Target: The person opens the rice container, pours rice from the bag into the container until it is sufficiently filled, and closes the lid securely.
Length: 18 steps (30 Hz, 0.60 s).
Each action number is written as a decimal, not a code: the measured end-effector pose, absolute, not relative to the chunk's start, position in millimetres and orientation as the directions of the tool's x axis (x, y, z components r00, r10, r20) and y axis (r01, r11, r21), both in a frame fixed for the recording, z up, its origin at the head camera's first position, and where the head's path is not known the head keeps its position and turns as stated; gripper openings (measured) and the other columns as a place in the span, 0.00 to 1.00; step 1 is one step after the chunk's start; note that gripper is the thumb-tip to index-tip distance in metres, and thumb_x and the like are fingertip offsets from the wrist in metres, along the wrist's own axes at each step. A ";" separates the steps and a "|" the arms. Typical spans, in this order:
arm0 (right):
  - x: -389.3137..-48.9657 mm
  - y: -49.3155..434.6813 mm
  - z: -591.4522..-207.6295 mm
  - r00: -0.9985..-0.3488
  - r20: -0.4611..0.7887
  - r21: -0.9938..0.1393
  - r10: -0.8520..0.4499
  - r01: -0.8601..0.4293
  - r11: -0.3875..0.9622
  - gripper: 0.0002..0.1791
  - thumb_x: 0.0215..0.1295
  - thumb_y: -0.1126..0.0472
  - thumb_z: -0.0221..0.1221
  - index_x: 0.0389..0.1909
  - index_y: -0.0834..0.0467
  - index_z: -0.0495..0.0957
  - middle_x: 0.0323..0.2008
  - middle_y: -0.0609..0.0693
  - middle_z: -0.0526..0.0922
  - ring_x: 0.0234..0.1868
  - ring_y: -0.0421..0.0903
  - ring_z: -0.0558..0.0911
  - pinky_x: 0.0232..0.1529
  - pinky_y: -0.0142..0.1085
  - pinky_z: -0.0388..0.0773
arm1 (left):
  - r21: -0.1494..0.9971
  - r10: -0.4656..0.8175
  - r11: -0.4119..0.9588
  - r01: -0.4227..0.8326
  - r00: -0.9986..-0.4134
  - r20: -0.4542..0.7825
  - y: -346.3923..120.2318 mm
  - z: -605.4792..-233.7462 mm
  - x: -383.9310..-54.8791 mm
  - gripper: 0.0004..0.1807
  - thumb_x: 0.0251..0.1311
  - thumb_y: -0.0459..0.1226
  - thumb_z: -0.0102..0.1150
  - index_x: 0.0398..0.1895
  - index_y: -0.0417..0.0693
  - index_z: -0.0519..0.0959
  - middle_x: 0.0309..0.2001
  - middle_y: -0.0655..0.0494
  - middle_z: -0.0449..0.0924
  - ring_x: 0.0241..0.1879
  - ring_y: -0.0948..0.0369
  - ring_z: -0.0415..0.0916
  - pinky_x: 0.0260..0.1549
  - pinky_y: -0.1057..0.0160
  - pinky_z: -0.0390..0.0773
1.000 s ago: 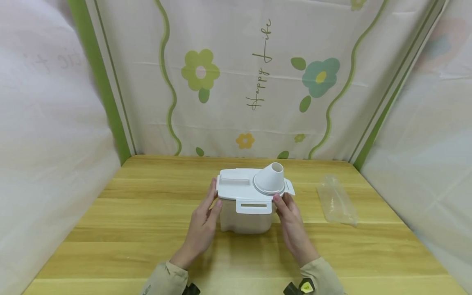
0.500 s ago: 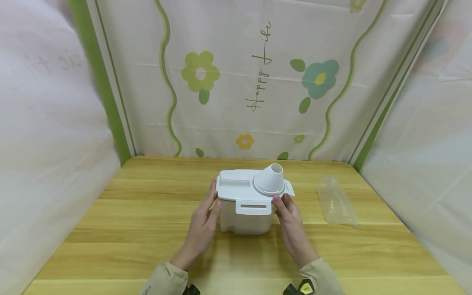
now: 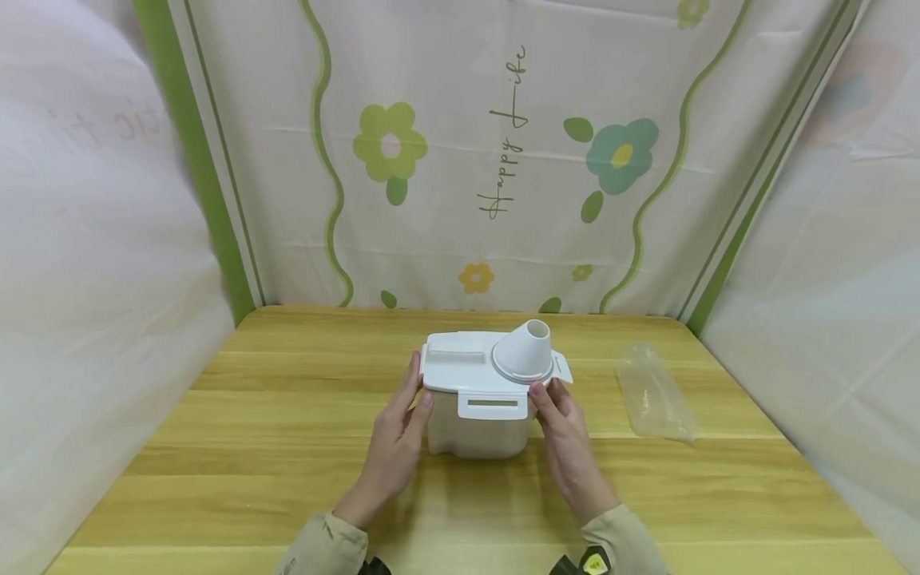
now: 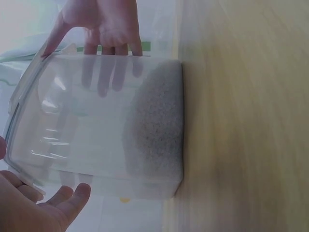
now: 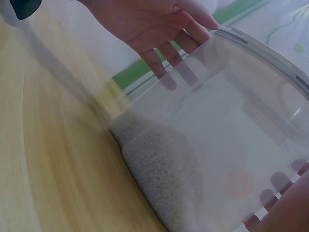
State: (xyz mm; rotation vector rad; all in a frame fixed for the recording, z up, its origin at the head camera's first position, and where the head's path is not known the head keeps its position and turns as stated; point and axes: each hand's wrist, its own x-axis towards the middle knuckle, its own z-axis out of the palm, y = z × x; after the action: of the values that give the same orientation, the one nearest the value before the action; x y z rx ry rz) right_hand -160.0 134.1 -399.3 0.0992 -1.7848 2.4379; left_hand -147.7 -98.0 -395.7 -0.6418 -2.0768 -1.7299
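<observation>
A translucent storage container [image 3: 477, 438] stands upright on the wooden table, its base flat against the tabletop. Pale, rice-like grains [image 4: 159, 121] fill its lower part. On its white lid [image 3: 460, 369] are a raised handle and, at the right end, a white cone-shaped spout [image 3: 526, 351]. A slotted latch [image 3: 492, 405] sticks out at the front, and another juts out at the right end. My left hand [image 3: 391, 443] grips the container's left end, thumb near the front corner under the lid. At the right end my right hand [image 3: 571, 447] grips it, thumb tip just below the spout.
A clear plastic bag [image 3: 656, 393] lies flat on the wooden table [image 3: 287, 447], right of the container. White fabric walls [image 3: 446, 208] with printed flowers and green trim close in the table at the back and both sides.
The head view has shifted very slightly. Both hands keep the same hold, and the container stays in place.
</observation>
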 end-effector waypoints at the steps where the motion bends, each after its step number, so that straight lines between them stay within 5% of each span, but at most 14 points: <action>1: -160.2 133.9 -399.2 -0.991 0.124 -0.945 0.058 -0.136 -0.299 0.37 0.74 0.55 0.56 0.72 0.71 0.51 0.68 0.60 0.62 0.65 0.49 0.63 0.71 0.43 0.50 | 0.820 0.111 0.143 0.555 -0.832 0.544 -97.7 -392.1 -145.4 0.28 0.77 0.33 0.42 0.76 0.37 0.51 0.75 0.54 0.50 0.71 0.55 0.54 0.58 0.55 0.69; 6: -160.2 133.3 -398.9 -0.991 0.119 -0.945 0.064 -0.133 -0.300 0.33 0.74 0.56 0.55 0.70 0.68 0.55 0.65 0.58 0.65 0.61 0.48 0.65 0.69 0.42 0.53 | 0.820 0.106 0.120 0.560 -0.828 0.551 -96.9 -383.7 -140.6 0.28 0.76 0.31 0.43 0.75 0.34 0.52 0.74 0.50 0.51 0.70 0.54 0.55 0.58 0.54 0.69; 14: -158.9 133.4 -397.9 -0.991 0.111 -0.945 0.069 -0.127 -0.302 0.32 0.74 0.56 0.56 0.70 0.68 0.56 0.62 0.56 0.66 0.58 0.47 0.65 0.67 0.41 0.54 | 0.815 0.126 0.110 0.569 -0.821 0.557 -98.1 -401.1 -151.7 0.29 0.78 0.36 0.42 0.78 0.47 0.50 0.76 0.54 0.49 0.71 0.58 0.52 0.59 0.56 0.69; 18: -158.6 133.9 -398.1 -0.991 0.116 -0.947 0.063 -0.129 -0.294 0.36 0.74 0.54 0.56 0.71 0.69 0.54 0.65 0.57 0.65 0.60 0.47 0.64 0.69 0.42 0.53 | 0.822 0.127 0.129 0.555 -0.831 0.541 -96.8 -390.4 -144.3 0.29 0.77 0.34 0.42 0.77 0.42 0.49 0.76 0.50 0.49 0.71 0.55 0.53 0.59 0.53 0.70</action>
State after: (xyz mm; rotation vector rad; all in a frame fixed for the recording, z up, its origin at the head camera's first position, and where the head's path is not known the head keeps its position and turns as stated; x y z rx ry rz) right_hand -158.6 133.9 -398.1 0.0850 -1.7896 2.4335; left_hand -144.3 -96.8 -390.4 -0.6609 -2.0734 -1.7506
